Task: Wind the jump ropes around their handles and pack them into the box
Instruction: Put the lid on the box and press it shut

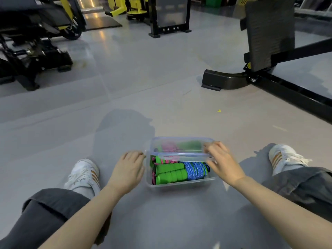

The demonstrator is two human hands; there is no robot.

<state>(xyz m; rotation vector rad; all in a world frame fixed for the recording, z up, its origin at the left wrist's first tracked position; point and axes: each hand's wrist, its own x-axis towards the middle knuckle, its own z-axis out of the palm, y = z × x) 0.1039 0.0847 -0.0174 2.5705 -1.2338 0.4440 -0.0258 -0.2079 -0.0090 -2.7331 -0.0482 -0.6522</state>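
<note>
Now right hand (221, 159) grip pinches lid (181, 146) above box (179, 184); left hand (128, 169) at lid corner, grip unclear.

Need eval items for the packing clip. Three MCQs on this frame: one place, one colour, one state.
1. Where does the box stand?
A. On a bench
B. On the floor between the person's legs
C. On the person's lap

2. What colour are the handles in the box?
A. Green
B. Red
C. Black

3. How is the lid?
A. Snapped shut on all sides
B. Lying on the floor beside the box
C. Held over the far part of the box, near part uncovered

Key:
1 B: grey floor shows all round the box, with a leg on either side.
2 A: the ribbed handles are bright green, beside a blue rope.
3 C: the left hand and right hand hold the lid's ends, and the handles show uncovered below it.
</note>
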